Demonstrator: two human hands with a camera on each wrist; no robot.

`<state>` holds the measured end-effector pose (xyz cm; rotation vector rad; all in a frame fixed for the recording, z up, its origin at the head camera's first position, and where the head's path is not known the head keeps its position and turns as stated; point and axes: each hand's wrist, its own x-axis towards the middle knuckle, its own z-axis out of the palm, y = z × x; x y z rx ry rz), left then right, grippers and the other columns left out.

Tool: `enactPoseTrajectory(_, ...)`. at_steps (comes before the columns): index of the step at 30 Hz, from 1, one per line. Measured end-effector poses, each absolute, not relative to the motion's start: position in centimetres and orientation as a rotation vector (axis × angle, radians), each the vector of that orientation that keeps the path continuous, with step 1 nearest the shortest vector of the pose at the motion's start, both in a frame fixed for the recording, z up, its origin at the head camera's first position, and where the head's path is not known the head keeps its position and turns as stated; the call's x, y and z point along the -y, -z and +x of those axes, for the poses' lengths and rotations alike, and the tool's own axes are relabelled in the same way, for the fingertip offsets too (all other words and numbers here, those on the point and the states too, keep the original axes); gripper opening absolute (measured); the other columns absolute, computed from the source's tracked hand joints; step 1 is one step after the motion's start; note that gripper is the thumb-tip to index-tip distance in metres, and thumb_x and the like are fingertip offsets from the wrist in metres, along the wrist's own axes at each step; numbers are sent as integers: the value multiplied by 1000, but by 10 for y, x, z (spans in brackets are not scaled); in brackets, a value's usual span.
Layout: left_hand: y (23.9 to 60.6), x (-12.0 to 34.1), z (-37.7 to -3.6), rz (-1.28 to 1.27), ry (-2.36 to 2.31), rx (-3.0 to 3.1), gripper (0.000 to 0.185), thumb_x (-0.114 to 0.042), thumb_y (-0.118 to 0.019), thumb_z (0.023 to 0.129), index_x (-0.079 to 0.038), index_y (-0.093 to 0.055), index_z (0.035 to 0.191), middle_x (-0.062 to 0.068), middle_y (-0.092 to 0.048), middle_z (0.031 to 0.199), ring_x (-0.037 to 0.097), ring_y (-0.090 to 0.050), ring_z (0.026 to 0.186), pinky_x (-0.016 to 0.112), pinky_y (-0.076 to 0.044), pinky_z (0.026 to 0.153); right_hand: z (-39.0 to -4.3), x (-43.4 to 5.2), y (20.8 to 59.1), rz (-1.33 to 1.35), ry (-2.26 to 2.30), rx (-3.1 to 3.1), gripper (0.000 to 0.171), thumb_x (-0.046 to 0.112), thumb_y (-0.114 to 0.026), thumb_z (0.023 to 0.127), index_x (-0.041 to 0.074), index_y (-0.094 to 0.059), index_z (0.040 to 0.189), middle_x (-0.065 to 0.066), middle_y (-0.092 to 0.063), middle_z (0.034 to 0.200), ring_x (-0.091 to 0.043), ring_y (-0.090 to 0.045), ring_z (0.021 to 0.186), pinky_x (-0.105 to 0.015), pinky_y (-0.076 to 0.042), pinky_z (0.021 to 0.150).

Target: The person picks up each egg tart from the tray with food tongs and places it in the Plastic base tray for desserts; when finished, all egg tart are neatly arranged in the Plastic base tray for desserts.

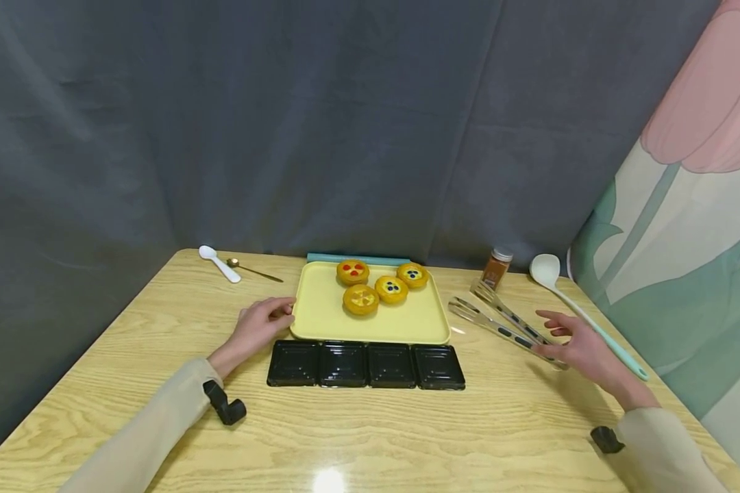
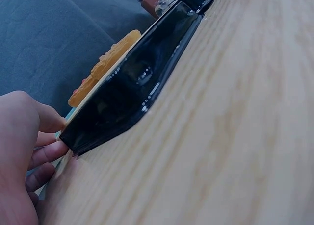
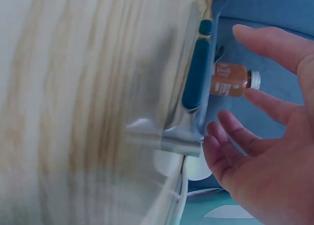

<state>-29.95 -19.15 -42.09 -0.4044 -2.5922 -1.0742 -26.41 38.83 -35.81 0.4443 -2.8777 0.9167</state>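
My left hand (image 1: pixel 261 326) is at the left edge of a pale yellow tray (image 1: pixel 314 327), thumb and fingers pinching its rim. Several egg tarts lie on the tray: one with red dots (image 1: pixel 353 272), one with yellow pieces (image 1: pixel 360 300), and two with dark berries, one nearer (image 1: pixel 391 289) and one farther (image 1: pixel 412 275). To the right, my right hand (image 1: pixel 582 348) hovers with fingers apart beside the closed end of metal tongs (image 1: pixel 499 330), gripping nothing. In the right wrist view the tongs' blue-inlaid handle (image 3: pixel 196 73) lies just beyond the fingertips.
A row of black plastic containers (image 1: pixel 343 364) sits before the tray. Behind the tray is a teal strip (image 1: pixel 321 258). A spice jar (image 1: pixel 496 268) and a long-handled ladle (image 1: pixel 582 311) are at right; a white spoon (image 1: pixel 219 264) and small gold spoon (image 1: pixel 254 271) at left.
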Motion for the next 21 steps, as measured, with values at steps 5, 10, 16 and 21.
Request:
enactPoseTrajectory(5, 422, 191, -300, -395, 1078, 2599, 40, -16, -69, 93, -3, -67, 131, 1, -70, 102, 26, -65, 99, 58, -30, 96, -272, -391, 366, 436, -926, 2931, 76, 22, -77, 91, -6, -39, 150, -30, -51, 131, -45, -52, 116, -46, -49, 82)
enactPoseTrajectory(10, 422, 191, -300, -390, 1085, 2602, 40, -16, -69, 92, -4, -67, 131, 1, -70, 102, 25, -65, 98, 57, -30, 97, -280, -389, 370, 411, -931, 2989, 79, 26, -78, 90, -6, -39, 150, -29, -53, 127, -39, -56, 108, -42, -50, 77)
enactPoseTrajectory(16, 422, 192, -300, -382, 1092, 2608, 40, -16, -69, 93, -4, -67, 131, 0, -70, 101, 26, -64, 99, 57, -30, 97, -290, -385, 371, 436, -967, 3029, 83, 27, -79, 89, -7, -36, 151, -25, -55, 122, -28, -53, 95, -36, -46, 72)
enactPoseTrajectory(21, 422, 191, -300, -381, 1094, 2602, 39, -16, -69, 93, -4, -67, 130, 1, -70, 102, 26, -65, 99, 58, -30, 99, -297, -379, 372, 442, -911, 3041, 79, 27, -79, 88, -8, -40, 148, -23, -59, 115, -24, -51, 84, -36, -43, 71)
